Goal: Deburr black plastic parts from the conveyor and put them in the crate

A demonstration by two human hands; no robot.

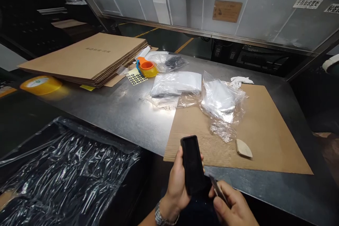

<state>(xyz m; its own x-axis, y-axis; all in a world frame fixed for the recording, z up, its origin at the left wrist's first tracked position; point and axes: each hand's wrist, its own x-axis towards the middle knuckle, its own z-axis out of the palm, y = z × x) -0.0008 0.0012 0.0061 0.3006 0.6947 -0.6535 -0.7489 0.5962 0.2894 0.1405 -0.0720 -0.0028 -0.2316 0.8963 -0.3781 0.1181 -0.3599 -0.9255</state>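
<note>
In the head view, my left hand [177, 183] is wrapped around a black rectangular case-like part [192, 164] with a raised rim, held up in front of the table edge. My right hand [233, 203] pinches a slim knife-like tool [218, 190], its dark tip pointing up and left at the lower right side of the black part. Whether the tip touches the part I cannot tell. Beyond my hands lies a cardboard sheet [267, 130] bearing a small beige wedge-shaped block [244, 148] and a clear bag with white sheets [221, 99].
Flattened cardboard boxes [87, 54] are stacked at the left beside a yellow tape roll [41, 84]. An orange tape dispenser [147, 67] and a wrapped white bundle [177, 84] sit mid-table. A bin lined with black plastic [66, 173] stands lower left. White gloves [240, 81] lie behind.
</note>
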